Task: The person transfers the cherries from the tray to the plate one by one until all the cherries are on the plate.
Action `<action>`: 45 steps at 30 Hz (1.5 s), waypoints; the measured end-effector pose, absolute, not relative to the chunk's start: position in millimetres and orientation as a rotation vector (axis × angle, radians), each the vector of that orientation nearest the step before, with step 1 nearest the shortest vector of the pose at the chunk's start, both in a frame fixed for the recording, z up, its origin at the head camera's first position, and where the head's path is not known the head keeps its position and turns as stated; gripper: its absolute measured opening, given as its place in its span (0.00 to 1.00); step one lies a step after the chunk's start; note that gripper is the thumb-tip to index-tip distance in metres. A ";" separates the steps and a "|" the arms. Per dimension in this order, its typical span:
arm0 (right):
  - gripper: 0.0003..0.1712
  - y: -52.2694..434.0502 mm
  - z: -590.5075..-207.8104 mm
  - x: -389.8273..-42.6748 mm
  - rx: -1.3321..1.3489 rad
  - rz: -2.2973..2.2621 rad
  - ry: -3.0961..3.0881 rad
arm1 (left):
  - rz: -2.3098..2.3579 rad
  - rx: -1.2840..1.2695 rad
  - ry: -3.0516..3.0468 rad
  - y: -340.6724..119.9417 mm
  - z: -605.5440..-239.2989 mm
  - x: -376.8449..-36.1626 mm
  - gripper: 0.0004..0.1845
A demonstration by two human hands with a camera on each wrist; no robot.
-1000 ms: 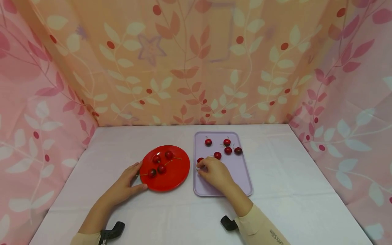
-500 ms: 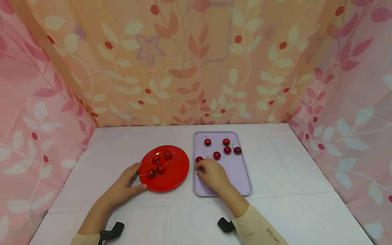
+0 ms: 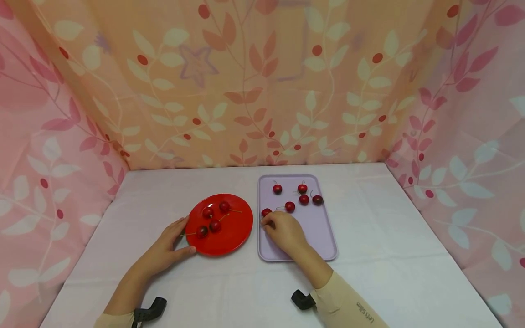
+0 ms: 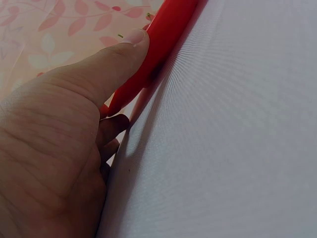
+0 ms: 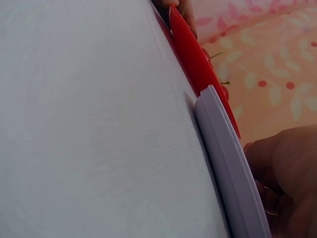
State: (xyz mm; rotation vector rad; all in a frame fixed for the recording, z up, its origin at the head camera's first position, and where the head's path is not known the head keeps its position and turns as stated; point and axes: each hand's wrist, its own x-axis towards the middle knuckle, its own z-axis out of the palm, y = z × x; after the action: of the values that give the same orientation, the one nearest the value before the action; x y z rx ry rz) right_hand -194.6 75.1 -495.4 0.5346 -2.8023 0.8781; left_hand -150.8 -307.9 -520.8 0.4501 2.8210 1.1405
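One piece of writing is being shown: small dark lettering is being carried on the beige sleeve [image 3: 348,305] of the right arm, just behind the wrist, near the lower edge of the head view. It is being seen sideways and too small to be read with certainty; something like "Let's Slim" is being suggested. No other text, label, brand, number or sign is being shown in either wrist view.
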 end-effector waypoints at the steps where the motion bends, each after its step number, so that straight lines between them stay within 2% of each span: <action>1: 0.06 75.2 -494.2 -195.0 0.524 0.901 -2.795 | 1.141 0.450 2.822 -307.9 -521.0 -151.1 0.53; 30: 0.07 71.7 -445.7 -192.9 0.616 1.316 -2.609 | 1.133 0.451 2.822 -308.4 -518.2 -152.4 0.53; 45: 0.04 39.9 -428.8 -216.5 0.747 1.424 -2.672 | 1.137 0.426 2.821 -307.0 -521.2 -151.2 0.54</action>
State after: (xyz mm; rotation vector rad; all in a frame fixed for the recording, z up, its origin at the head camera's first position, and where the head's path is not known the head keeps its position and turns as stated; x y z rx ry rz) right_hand -216.5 39.9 -428.8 0.7473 -2.6725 1.4241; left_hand -151.2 -307.0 -521.2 0.4263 2.8211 1.1370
